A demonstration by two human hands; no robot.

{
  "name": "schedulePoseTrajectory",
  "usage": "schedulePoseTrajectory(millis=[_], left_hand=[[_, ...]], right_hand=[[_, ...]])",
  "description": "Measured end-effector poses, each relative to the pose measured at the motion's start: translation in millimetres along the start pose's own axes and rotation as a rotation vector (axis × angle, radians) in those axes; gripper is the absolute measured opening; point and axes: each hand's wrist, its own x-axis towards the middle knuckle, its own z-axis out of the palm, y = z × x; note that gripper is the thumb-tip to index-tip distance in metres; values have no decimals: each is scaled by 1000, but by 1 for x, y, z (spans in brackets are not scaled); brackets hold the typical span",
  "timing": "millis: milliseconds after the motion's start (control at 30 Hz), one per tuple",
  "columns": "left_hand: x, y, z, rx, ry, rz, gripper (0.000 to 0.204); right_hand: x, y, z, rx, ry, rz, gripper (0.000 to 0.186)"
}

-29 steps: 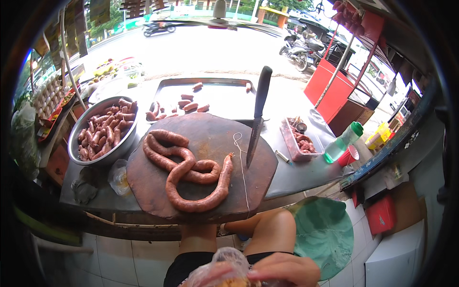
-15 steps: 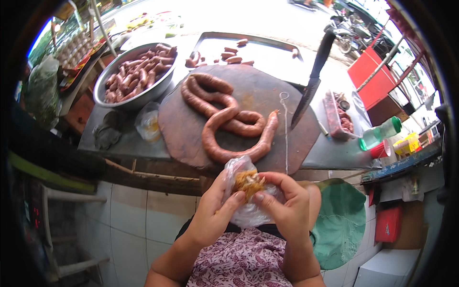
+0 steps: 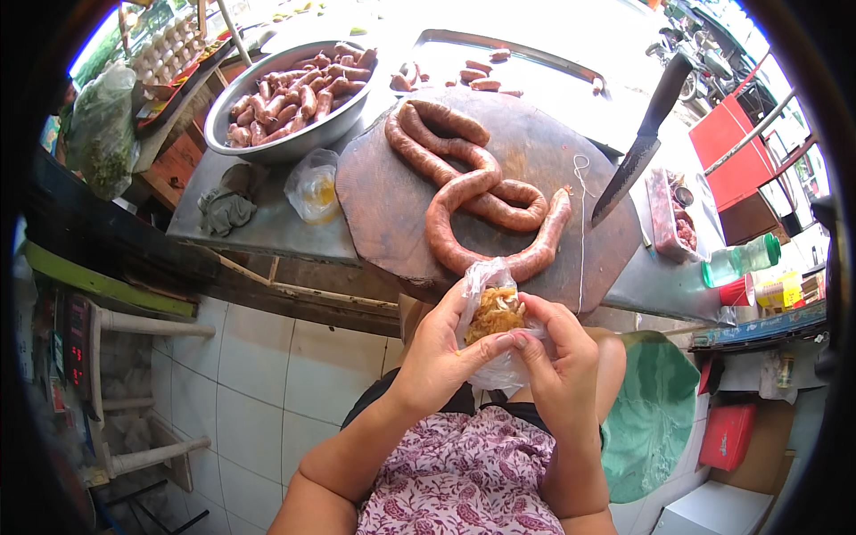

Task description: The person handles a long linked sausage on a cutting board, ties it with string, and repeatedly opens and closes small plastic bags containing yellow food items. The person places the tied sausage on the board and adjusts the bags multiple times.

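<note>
My left hand [image 3: 443,349] and my right hand [image 3: 557,361] hold a clear plastic bag [image 3: 501,368] between them, above my lap. In its open top shows a golden-brown piece of food [image 3: 496,314] with pale bits; its exact kind is unclear. My thumbs meet at the front of the bag, and other fingers are behind it. Just beyond the bag, a long coiled sausage [image 3: 459,192] lies on a round wooden chopping board [image 3: 379,187]. A white string [image 3: 582,232] rests on the board to the right of the sausage, beside a large dark-handled knife [image 3: 637,156].
A metal basin [image 3: 214,116] heaped with short sausages stands at the left. Behind the board is a metal tray [image 3: 571,67] with several sausages. A plastic tub [image 3: 660,214] of meat, a green bottle [image 3: 744,259] and a red cup [image 3: 736,292] are at the right. Another plastic bag [image 3: 310,189] lies near the basin.
The view has shifted, so the table appears further right. My hands have turned the bag slightly, and more of the food shows at its mouth.
</note>
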Motion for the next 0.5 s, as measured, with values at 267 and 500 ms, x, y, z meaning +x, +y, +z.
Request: schedulePoseTrajectory(millis=[267,500], left_hand=[[2,-19,12,-205,110,10,63],[-3,-27,21,-301,118,31,60]], right_hand=[[-3,-25,-15,-463,173,-238,46],[-27,-75,-19,-582,290,-496,40]])
